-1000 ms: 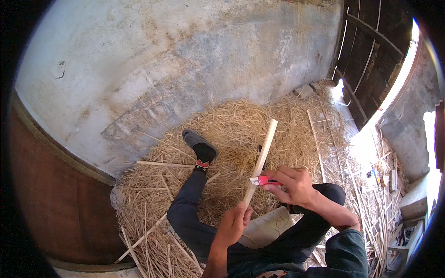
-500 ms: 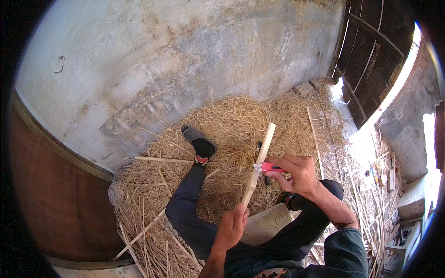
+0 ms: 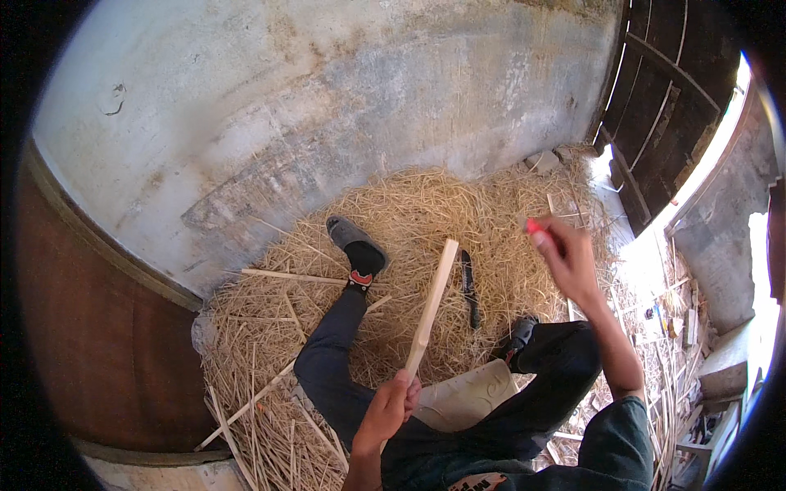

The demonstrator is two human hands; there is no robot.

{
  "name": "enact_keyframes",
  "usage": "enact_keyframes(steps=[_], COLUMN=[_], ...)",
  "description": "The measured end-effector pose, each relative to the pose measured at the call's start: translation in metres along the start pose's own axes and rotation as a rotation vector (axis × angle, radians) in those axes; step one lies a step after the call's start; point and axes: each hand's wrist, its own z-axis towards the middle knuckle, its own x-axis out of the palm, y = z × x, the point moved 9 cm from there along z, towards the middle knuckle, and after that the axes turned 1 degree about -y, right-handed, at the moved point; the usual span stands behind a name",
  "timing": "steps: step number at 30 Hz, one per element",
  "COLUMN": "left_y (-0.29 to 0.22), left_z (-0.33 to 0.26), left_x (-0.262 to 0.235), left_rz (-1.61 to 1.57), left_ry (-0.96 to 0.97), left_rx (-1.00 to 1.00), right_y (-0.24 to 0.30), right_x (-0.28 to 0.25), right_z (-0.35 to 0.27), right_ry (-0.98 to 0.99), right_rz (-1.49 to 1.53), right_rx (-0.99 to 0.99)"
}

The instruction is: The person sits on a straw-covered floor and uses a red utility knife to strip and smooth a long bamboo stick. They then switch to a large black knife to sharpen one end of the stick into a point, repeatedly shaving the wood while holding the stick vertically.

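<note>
The person sits with legs spread on a floor strewn with straw; a stained plaster wall rises beyond the feet, a dark plank door stands at the upper right with bright light along its edge, and a smooth brown panel fills the lower left.

The wooden stick is pale, straight and squared, with a flat-cut upper end and a step in its side low down; it slants up from the left hand, whose grip is closed around its lower part; the right hand has its grip closed on a small red utility knife, whose blade is too blurred to make out.

The straw is fine and tangled near the wall, coarser among the thin strips at the left; a pale, curved slab with raised markings lies between the thighs.

The stick's upper end is free on all sides, well apart from the red knife; a narrow dark tool, knife-like in outline, lies on the straw between stick and right knee; open straw stretches from there to the wall.
</note>
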Motion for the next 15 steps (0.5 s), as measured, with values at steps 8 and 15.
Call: enact_keyframes(steps=[8,15], left_y=[-0.05,-0.063], left_z=[0.005,0.0], left_x=[0.025,0.036], left_rz=[0.289,0.59], left_ry=[-0.083,-0.234], left_rx=[0.337,0.463], right_y=[0.086,0.091], right_x=[0.062,0.062], right_z=[-0.056,-0.06], right_ry=[0.183,0.139], right_rz=[-0.053,-0.045], right_rx=[-0.376,-0.429])
